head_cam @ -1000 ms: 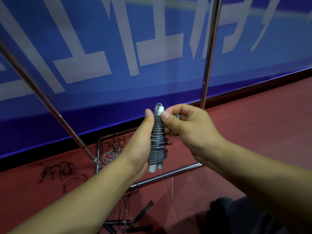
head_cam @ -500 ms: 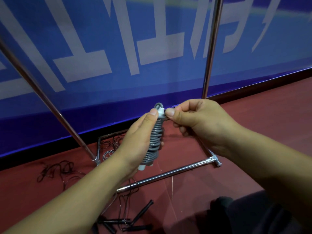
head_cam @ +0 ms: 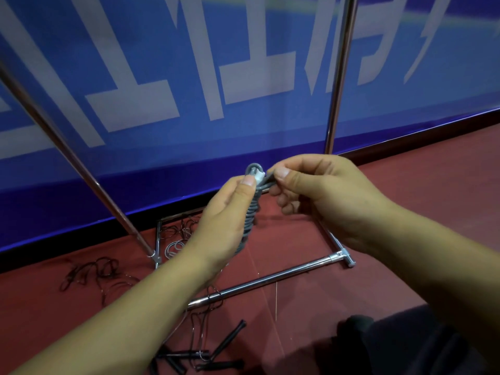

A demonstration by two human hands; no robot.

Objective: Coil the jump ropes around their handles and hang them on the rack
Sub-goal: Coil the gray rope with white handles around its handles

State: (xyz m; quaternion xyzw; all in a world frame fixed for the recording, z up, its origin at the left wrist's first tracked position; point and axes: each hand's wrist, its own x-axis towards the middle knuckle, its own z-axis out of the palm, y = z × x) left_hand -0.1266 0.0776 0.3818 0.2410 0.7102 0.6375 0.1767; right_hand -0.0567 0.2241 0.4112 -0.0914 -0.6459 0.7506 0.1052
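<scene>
Item 1: grey jump rope (head_cam: 250,212), wound in tight turns around its white handles (head_cam: 260,175), held upright at centre frame, above the floor and in front of the rack base. A small loop of cord stands above the white handle tip.

Item 2: left hand (head_cam: 226,223), fingers curled around the coiled bundle from the left, thumb pressed near the top of the coil just below the white tip.

Item 3: right hand (head_cam: 324,196), thumb and forefinger pinching the free end of the grey cord at the top of the bundle, just right of the white tip; the other fingers are curled below, apart from the coil.

Item 4: chrome rack (head_cam: 273,277). 1 floor bar runs diagonally below the hands and ends in a T-joint at right. 1 upright pole (head_cam: 339,77) rises behind the right hand; 1 slanted pole (head_cam: 67,152) crosses the left side and meets the base near the wall.

Item 5: loose jump ropes on the red floor (head_cam: 392,190): black-handled ropes (head_cam: 205,353) tangled at bottom centre, a dark cord tangle (head_cam: 92,272) at left, pale cord loops (head_cam: 174,247) inside the rack base.

Item 6: blue banner wall (head_cam: 162,63) with large pale lettering, closing off the far side.

Open room: bare red floor to the right of the rack, between wall edge and T-joint.
</scene>
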